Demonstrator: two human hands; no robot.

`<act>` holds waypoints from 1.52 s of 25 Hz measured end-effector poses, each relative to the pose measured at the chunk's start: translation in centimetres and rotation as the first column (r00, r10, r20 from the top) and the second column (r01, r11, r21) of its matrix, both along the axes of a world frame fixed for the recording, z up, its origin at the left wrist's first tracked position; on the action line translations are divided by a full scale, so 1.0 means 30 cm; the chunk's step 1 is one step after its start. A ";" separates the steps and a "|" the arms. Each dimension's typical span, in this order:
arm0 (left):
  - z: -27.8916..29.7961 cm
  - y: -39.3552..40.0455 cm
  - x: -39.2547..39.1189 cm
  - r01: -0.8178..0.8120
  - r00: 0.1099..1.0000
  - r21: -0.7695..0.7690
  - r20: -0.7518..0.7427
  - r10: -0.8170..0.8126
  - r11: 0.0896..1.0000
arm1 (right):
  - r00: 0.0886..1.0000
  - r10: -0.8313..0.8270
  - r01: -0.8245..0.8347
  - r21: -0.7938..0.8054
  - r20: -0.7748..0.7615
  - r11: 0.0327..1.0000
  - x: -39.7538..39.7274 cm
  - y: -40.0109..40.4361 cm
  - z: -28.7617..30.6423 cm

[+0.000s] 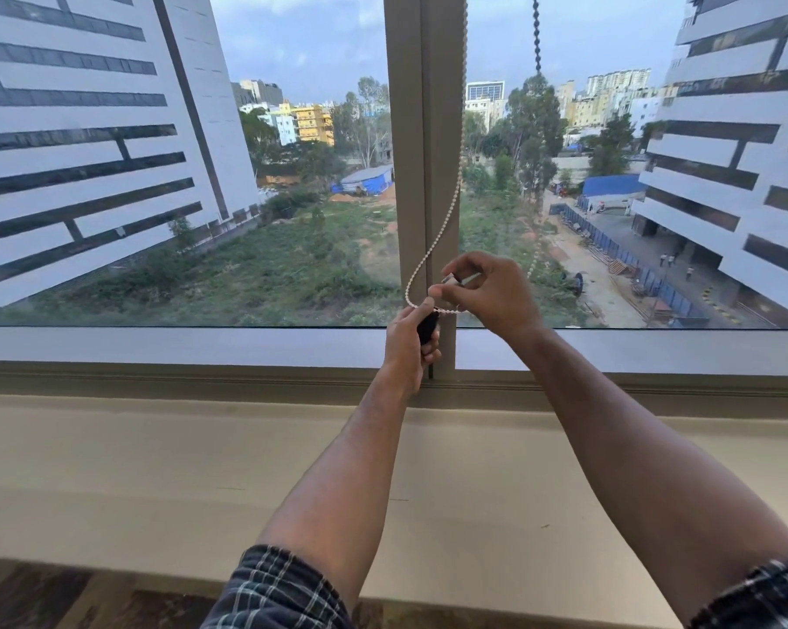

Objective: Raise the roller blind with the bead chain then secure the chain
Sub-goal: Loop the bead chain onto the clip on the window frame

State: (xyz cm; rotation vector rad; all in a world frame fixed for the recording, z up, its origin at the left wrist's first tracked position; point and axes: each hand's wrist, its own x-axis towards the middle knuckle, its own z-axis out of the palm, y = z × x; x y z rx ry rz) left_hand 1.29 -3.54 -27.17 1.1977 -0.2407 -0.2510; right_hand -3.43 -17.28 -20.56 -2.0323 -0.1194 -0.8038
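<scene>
Fingers (434, 293) of right hand (492, 295) pinch the bead chain (446, 206) and a small clip, left hand (408, 345) at 7 o'clock clamps a dark piece; I read chain running up toward 12, right hand nearer.

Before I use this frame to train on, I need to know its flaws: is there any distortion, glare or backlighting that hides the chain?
Head view: wide-angle bending tilts the buildings at both edges; daylight is soft, with no strong glare on the glass; the pale chain blends into the beige mullion, and its right strand fades against the ground outside; both hands are sharp.
</scene>
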 end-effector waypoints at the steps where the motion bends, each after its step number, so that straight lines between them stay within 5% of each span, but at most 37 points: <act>1: 0.002 0.000 -0.002 -0.001 1.000 0.008 0.002 0.001 1.000 | 0.998 0.026 -0.028 -0.034 -0.061 0.999 0.009 -0.014 0.004; 5: 0.011 0.001 -0.021 -0.007 1.000 0.029 0.010 0.007 1.000 | 0.977 0.098 -0.130 -0.167 -0.187 0.977 0.015 -0.026 0.006; 22: 0.035 0.028 -0.057 -0.025 0.999 0.068 0.029 0.023 0.997 | 0.949 0.208 -0.257 -0.201 -0.237 0.945 -0.026 -0.052 0.017; 38: 0.052 -0.030 -0.043 -0.092 0.995 0.103 -0.029 0.096 0.990 | 0.973 0.221 -0.229 -0.323 -0.062 0.918 -0.030 -0.077 -0.009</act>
